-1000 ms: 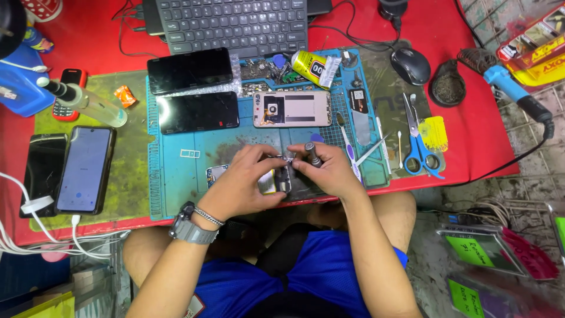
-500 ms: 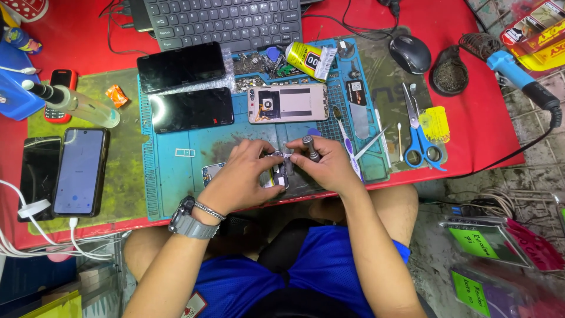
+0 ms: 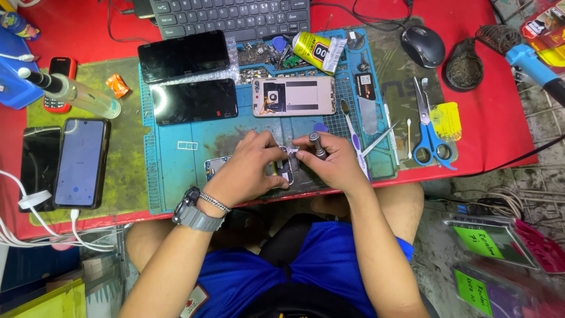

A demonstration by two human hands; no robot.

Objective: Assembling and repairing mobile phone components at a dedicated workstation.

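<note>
My left hand (image 3: 250,168) rests on a small phone part (image 3: 286,171) lying on the blue repair mat (image 3: 176,171), fingers pinching it near its top edge. My right hand (image 3: 332,162) grips a small screwdriver (image 3: 318,144) with a grey knurled handle, its tip down on the same part. Both hands meet at the mat's front middle. Part of the piece is hidden under my fingers. A wristwatch and bracelet sit on my left wrist.
A gold phone back (image 3: 294,96) and two dark screens (image 3: 194,101) lie further up the mat. A keyboard (image 3: 229,17), glue tube (image 3: 312,50), mouse (image 3: 422,46), blue scissors (image 3: 428,138), tweezers (image 3: 379,138) and two phones (image 3: 79,162) at left surround it on the red table.
Both hands have stayed together over the small part with only slight finger shifts; the view has tilted a little.
</note>
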